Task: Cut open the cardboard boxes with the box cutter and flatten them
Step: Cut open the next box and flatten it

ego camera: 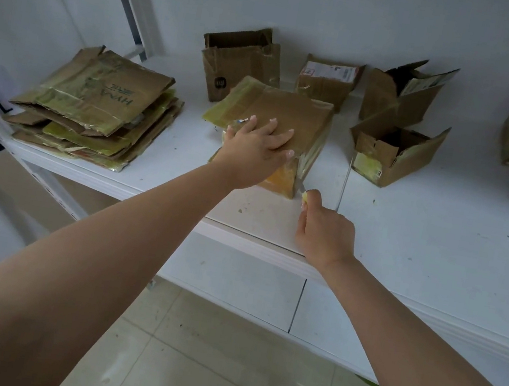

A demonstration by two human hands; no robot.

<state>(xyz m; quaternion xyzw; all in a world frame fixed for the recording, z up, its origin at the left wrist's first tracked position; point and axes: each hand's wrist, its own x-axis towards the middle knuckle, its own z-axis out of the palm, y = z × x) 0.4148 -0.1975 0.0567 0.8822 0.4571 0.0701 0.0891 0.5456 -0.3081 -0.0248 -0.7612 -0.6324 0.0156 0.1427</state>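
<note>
The left hand [256, 144], fingers spread flat, steadies the taped box [279, 119] while the right hand [323, 234], fingers clenched around the box cutter [305, 195], slits its near right corner.

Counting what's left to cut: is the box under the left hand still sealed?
Sealed on top: tape covers the closed flaps of the box under the left hand. Its other faces are unclear.
</note>
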